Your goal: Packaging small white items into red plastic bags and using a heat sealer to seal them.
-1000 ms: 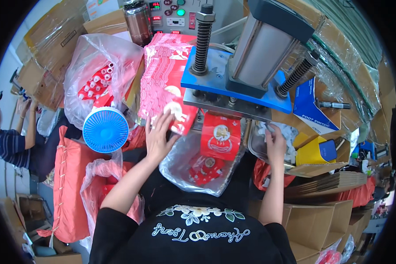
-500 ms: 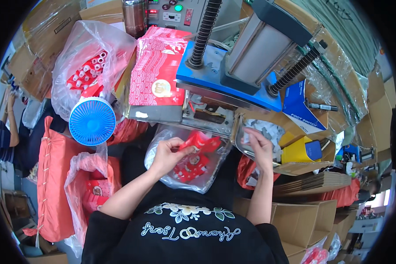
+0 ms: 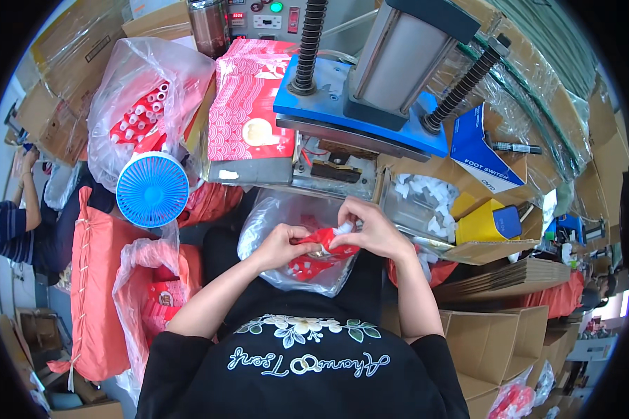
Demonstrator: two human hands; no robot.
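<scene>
my right hand point(image 3: 374, 230) is no longer hovering over the shallow grey tray point(image 3: 400, 214) of loose white plastic pieces point(image 3: 423, 193) at the right of the frame, as it was half a second ago; it is now meeting my left hand point(image 3: 284, 244) near the middle of the frame. the tray's contents are now showing uncovered. my left hand, earlier holding alone, is now sharing the work.

the glossy red printed film pouch point(image 3: 323, 237) is lying directly between my two hands, touching both. my left thumb and fingers are pinching its left side; my right thumb and forefinger are coming together on a small white plastic piece point(image 3: 343, 228), right at the pouch's upper right edge. i cannot tell whether the piece is sitting inside the pouch or against it.

below my grip, a bin lined with clear plastic point(image 3: 249, 237) is holding more red pouches point(image 3: 302, 268). the blue metal press plate point(image 3: 370, 115) is standing above, well apart from my hands.
</scene>
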